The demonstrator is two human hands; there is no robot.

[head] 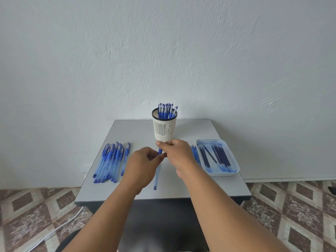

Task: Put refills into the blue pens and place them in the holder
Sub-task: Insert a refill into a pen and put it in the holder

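A blue pen is held upright-ish above the surface, just in front of the cream slotted holder full of pens. The right hand has its grip curled round the pen's top, and the left hand pinches it just below. Loose pens lie left; a refill tray sits right.

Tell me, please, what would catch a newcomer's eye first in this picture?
Both hands meet at the table's centre: the left hand and right hand grip one blue pen. Behind them stands a holder filled with capped pens. Loose pens lie on the left, and a tray of refills sits on the right.
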